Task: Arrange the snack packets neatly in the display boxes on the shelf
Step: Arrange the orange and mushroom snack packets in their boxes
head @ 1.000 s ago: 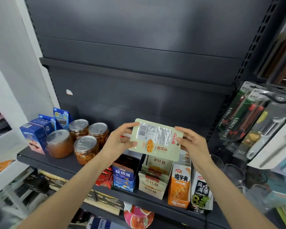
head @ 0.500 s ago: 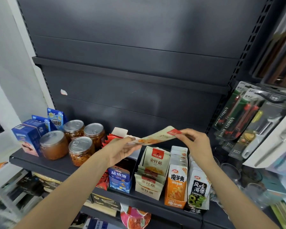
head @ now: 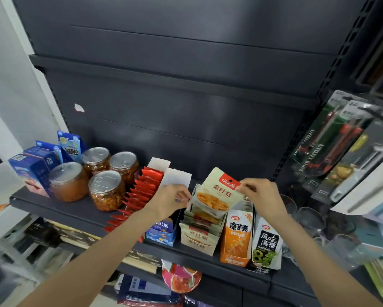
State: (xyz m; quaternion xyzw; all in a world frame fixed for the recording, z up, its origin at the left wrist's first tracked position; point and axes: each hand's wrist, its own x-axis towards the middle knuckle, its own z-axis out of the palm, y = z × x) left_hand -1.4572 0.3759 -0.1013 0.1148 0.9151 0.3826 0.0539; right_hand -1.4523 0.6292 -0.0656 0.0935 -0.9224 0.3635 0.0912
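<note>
A pale green snack packet point(head: 217, 193) with a red top label stands upright at the back of the beige display box point(head: 198, 241). My right hand point(head: 260, 196) pinches its upper right corner. My left hand point(head: 169, 201) is at the packet's left edge, fingers curled beside it; whether it grips the packet is hidden. Several matching packets fill the box in front. An orange display box point(head: 236, 238) and a black-and-white seaweed box point(head: 267, 244) stand to the right. A blue box point(head: 161, 232) and a row of red packets point(head: 139, 191) sit to the left.
Three lidded jars point(head: 107, 189) and blue cartons point(head: 34, 167) occupy the shelf's left end. Packaged utility knives point(head: 332, 147) hang at the right, with clear glasses point(head: 312, 218) below them. The dark shelf point(head: 79, 216) has a lower shelf with more goods underneath.
The packet, held flat and high with its back showing, was turned front-forward and lowered upright into the back of the beige box. Both hands came down with it.
</note>
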